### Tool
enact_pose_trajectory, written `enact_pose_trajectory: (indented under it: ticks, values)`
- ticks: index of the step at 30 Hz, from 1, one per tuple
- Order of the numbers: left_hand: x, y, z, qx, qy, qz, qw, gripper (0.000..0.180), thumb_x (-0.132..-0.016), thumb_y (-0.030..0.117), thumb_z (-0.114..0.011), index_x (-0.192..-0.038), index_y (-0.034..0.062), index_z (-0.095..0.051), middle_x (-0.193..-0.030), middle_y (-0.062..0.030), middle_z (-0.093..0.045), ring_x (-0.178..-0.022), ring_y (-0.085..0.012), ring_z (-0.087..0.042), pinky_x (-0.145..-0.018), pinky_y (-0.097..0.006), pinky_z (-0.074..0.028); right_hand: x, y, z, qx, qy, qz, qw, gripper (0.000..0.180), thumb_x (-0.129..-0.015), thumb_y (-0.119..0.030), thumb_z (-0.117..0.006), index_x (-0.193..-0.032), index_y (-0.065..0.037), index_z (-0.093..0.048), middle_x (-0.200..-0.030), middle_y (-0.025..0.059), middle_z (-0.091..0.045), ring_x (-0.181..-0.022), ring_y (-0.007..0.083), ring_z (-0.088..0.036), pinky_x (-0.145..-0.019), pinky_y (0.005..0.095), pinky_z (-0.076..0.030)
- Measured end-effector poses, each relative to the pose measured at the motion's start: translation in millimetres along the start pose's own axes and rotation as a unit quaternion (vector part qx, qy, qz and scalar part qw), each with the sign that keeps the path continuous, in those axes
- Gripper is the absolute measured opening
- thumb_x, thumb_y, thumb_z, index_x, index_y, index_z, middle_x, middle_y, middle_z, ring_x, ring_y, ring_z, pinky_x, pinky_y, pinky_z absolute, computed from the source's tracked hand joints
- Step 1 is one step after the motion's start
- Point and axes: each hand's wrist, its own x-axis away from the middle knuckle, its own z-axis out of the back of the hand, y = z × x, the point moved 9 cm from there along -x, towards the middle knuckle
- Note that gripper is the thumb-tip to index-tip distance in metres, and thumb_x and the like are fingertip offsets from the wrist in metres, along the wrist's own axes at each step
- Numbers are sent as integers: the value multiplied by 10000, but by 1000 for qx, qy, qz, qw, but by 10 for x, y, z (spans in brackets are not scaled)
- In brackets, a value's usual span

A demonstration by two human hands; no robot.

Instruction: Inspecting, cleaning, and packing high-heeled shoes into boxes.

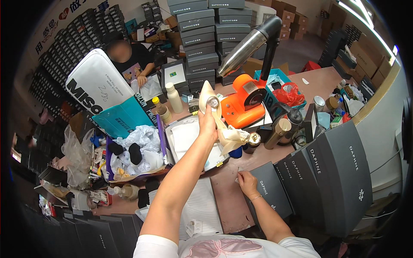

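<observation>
Cream shoe (pixel 214 112): glossy high heel with a bow at its lower end.
Axis: long axis steep, pointed toe up, tilted slightly left.
Left hand (pixel 208 123): clasped around the shoe, raised over an open white box (pixel 183 137).
Right hand (pixel 247 181): fingers curled, pinching a small item on the table (pixel 228 198), beside grey boxes (pixel 318 180).
Obstructions: orange machine (pixel 246 101) with a metal nozzle (pixel 243 50) just behind the shoe.
</observation>
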Motion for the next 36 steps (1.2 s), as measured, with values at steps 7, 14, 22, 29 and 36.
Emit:
enact_pose_trajectory:
  ticks: [7,14,22,29,36]
  values:
    - [11,0,-26,-3,4,-2,1000,361,-1010,365,-446,-1293,157,-366,-1235,-91,-537,-1016,-248,-604,-684,-396,-581,8,24,-4,-2,0,-4,1000,68,-829,-126,-668,-871,-72,-666,-828,121,-668,-711,328,-648,-621,389,-518]
    - [-15,-45,-42,-3,-20,13,1000,444,-1011,354,-449,-1382,167,-292,-1298,-87,-490,-1048,-222,-577,-692,-360,-551,-8,1,6,-5,0,-2,1000,59,-830,-135,-667,-871,-92,-663,-826,109,-665,-710,339,-645,-619,406,-519]
    - [-70,-60,-3,1,7,4,1000,360,-1002,365,-471,-1284,160,-378,-1187,-83,-556,-944,-224,-615,-648,-368,-574,-7,-1,0,-6,4,4,1000,63,-829,-117,-669,-869,-68,-666,-821,123,-665,-694,326,-643,-607,386,-513]
    - [-44,-31,-42,-3,-7,23,1000,494,-1004,375,-456,-1400,149,-265,-1311,-99,-472,-1051,-232,-563,-716,-369,-542,-8,2,3,2,0,-3,1000,61,-831,-120,-671,-873,-76,-668,-822,117,-667,-690,321,-646,-605,384,-513]
    - [-47,-27,-31,10,-23,8,1000,451,-1003,377,-460,-1355,137,-313,-1277,-95,-497,-995,-223,-585,-692,-365,-552,-1,29,-19,-1,1,0,1000,53,-825,-126,-667,-868,-96,-660,-826,105,-661,-703,338,-644,-614,410,-517]
